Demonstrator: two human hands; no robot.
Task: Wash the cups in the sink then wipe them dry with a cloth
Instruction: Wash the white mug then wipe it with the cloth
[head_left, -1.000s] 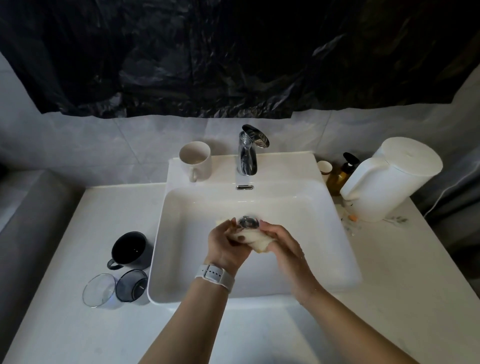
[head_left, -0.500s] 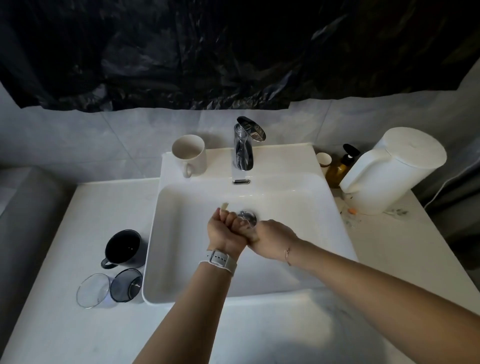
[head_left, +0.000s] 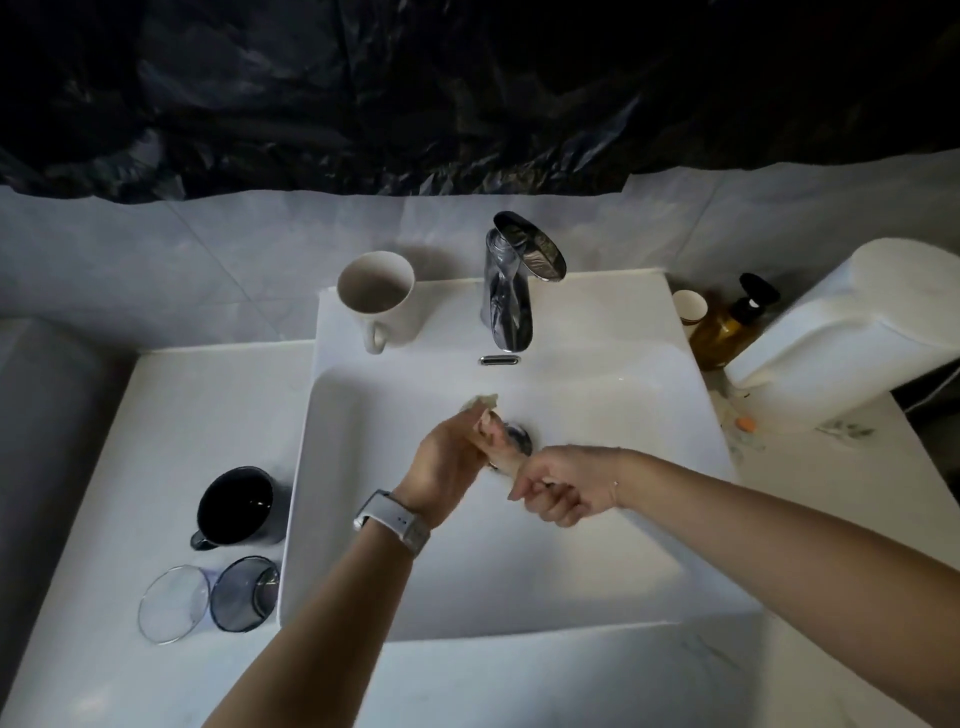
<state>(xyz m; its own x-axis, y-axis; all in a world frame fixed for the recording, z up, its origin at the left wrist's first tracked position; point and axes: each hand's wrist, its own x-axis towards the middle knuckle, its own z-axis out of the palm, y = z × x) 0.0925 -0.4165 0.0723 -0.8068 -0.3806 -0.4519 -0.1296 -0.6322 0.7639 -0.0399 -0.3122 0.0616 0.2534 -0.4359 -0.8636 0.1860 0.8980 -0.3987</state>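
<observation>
beige cloth (head_left: 491, 434): twisted into a rope over the white sink (head_left: 649, 519) basin, gripped at both ends; its top end pokes out at 12 o'clock above the l hand, mid part crosses the chrome drain (head_left: 519, 439).
l hand (head_left: 449, 462): fingers curled round the upper end of the cloth, fist closed on it; grey-white watch (head_left: 392, 522) on the wrist.
r hand (head_left: 563, 486): fingers curled tight round the lower end of the cloth, just at 3 o'clock of the l hand, knuckles nearly touching it.
white mug (head_left: 376, 293): upright on the sink's back ledge, at 11 o'clock of the hands, handle facing the camera, beside the faucet.
chrome faucet (head_left: 511, 283): at 12 o'clock, centre of the back ledge, overflow slot (head_left: 498, 360) just below it.
black mug (head_left: 239, 506): upright on the counter (head_left: 171, 415) at 9 o'clock, just beside the sink's l wall.
clear glass (head_left: 174, 603): on its side at 8 o'clock, mouth to the camera.
smoky grey cup (head_left: 244, 592): touching the clear glass on its r, also seems on its side, near the sink's front l corner.
amber pump bottle (head_left: 732, 325): at 2 o'clock, between a small paper cup (head_left: 690, 306) and a white kettle (head_left: 857, 322).
wall: black plastic sheet (head_left: 467, 88) hangs over pale tiles.
</observation>
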